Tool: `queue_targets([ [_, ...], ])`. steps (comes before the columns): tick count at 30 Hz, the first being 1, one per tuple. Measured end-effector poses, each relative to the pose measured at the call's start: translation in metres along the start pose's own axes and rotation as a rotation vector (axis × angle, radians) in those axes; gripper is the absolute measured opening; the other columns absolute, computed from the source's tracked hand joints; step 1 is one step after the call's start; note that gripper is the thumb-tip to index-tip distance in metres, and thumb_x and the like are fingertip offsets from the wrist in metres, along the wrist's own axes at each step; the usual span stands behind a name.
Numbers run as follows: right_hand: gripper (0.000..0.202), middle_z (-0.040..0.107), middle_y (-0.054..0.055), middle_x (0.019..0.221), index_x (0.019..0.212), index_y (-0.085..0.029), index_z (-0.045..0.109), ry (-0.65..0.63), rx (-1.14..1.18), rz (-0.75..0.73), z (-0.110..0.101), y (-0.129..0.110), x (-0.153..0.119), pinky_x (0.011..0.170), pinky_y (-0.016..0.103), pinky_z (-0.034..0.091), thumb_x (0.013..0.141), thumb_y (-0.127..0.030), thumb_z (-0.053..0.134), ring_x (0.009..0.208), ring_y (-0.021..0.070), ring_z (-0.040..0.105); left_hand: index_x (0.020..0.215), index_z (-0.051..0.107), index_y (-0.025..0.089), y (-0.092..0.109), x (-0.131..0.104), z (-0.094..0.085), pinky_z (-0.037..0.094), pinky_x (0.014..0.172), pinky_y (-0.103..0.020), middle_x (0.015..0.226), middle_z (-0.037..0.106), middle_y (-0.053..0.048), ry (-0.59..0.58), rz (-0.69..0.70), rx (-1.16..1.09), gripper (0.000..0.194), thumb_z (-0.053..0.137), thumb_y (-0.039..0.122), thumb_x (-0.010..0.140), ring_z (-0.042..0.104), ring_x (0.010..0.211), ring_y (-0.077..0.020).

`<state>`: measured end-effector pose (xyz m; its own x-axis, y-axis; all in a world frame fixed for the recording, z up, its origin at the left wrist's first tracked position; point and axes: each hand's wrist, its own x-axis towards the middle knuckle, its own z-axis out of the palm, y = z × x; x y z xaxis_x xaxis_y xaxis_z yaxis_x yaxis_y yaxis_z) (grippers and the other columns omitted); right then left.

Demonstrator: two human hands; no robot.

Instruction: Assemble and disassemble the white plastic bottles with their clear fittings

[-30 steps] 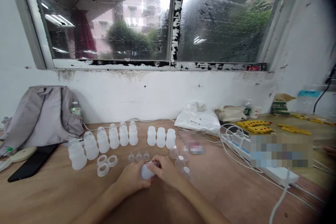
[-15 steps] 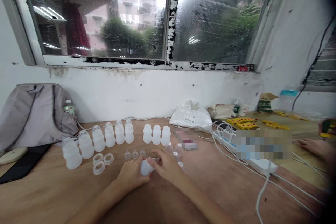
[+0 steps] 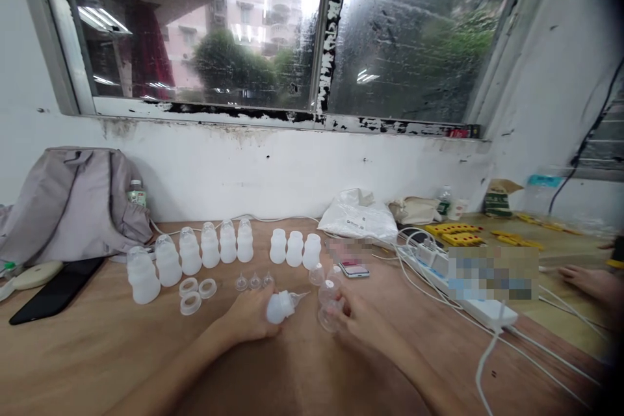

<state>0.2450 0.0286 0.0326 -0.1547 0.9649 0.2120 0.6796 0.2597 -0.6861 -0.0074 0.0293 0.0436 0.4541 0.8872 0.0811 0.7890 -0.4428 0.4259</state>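
My left hand [image 3: 248,316] is wrapped round a white baby bottle [image 3: 279,308], tilted so that its clear teat [image 3: 300,298] points right. At the group of clear dome caps [image 3: 316,274], my right hand [image 3: 358,318] has its thumb and fingers closed on the side of one cap [image 3: 329,292]. Another cap shows just below it. Three clear teats [image 3: 255,281] stand behind my left hand, with three clear rings [image 3: 190,303] to their left. Farther back are three white bottles without tops [image 3: 294,249] and a row of several capped bottles [image 3: 190,252].
A grey backpack [image 3: 92,201] and a black phone [image 3: 56,292] lie at left. Behind the caps are another phone [image 3: 355,269] and a white plastic bag [image 3: 358,218]. A power strip [image 3: 482,311] with cables runs along the right, near another person's hand [image 3: 587,279].
My right hand has left the bottle's top and moved right to the clear caps. The bottle stays in my left hand, its teat now in plain view. The camera view has shifted slightly.
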Motion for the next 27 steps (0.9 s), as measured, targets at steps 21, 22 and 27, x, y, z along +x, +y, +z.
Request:
queue_targets([
  [21, 0.035, 0.048, -0.005, 0.056, 0.095, -0.021, 0.047, -0.277, 0.518, -0.051, 0.035, -0.029, 0.017, 0.041, 0.022, 0.040, 0.075, -0.050, 0.050, 0.044, 0.0105, 0.050, 0.097, 0.049, 0.021, -0.003, 0.000, 0.001, 0.041, 0.064, -0.026, 0.092, 0.062, -0.004, -0.016, 0.021, -0.022, 0.039, 0.056, 0.031, 0.060, 0.059, 0.081, -0.0229],
  [22, 0.035, 0.048, -0.005, 0.056, 0.094, -0.021, 0.047, -0.278, 0.527, -0.045, 0.037, -0.027, 0.017, 0.041, 0.022, 0.040, 0.076, -0.050, 0.050, 0.044, 0.0104, 0.050, 0.097, 0.049, 0.021, -0.003, 0.000, 0.001, 0.041, 0.064, -0.026, 0.092, 0.062, -0.004, -0.013, 0.030, -0.014, 0.039, 0.056, 0.031, 0.060, 0.059, 0.081, -0.0228],
  [27, 0.037, 0.050, -0.005, 0.055, 0.092, -0.021, 0.047, -0.293, 0.552, -0.018, 0.039, -0.026, 0.019, 0.039, 0.021, 0.039, 0.074, -0.053, 0.050, 0.041, 0.0100, 0.051, 0.097, 0.049, 0.022, -0.006, 0.000, 0.003, 0.041, 0.065, -0.026, 0.096, 0.062, -0.004, 0.000, 0.067, -0.014, 0.041, 0.057, 0.032, 0.059, 0.059, 0.082, -0.0229],
])
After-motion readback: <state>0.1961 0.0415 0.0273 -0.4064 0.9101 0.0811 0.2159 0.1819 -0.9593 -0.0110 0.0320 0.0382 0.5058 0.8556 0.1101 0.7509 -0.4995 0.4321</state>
